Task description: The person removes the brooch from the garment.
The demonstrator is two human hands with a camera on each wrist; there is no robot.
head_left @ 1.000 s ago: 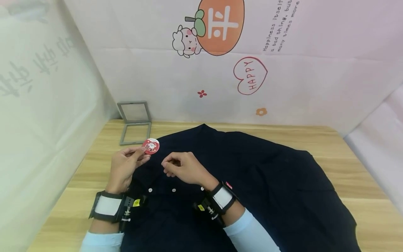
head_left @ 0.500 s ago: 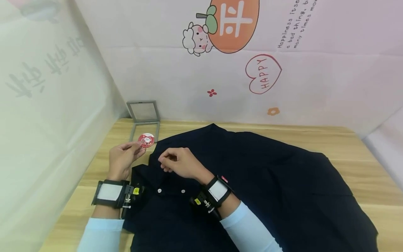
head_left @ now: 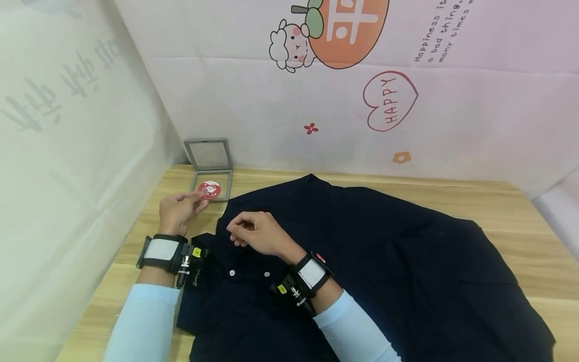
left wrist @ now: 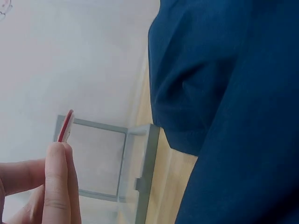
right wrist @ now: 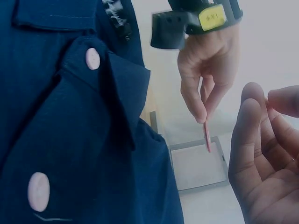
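My left hand (head_left: pixel 177 211) pinches a round red badge (head_left: pixel 209 190) by its edge, holding it just above the lower half of an open grey case (head_left: pixel 216 177). The left wrist view shows the badge (left wrist: pixel 66 126) edge-on between my fingertips (left wrist: pixel 56 158), and it also appears edge-on as the badge (right wrist: pixel 206 136) in the right wrist view. My right hand (head_left: pixel 253 234) rests over the collar of a dark navy shirt (head_left: pixel 362 251) with white buttons (head_left: pixel 232 273), fingers loosely curled, holding nothing that I can see.
The shirt lies spread over the wooden table (head_left: pixel 511 211), filling most of its middle and right. The grey case stands open in the back left corner against the wall (head_left: pixel 271 115). A white panel (head_left: pixel 68 151) closes off the left side.
My left hand has carried the badge back and left, off the shirt and over the grey case. The right hand has stayed on the collar.
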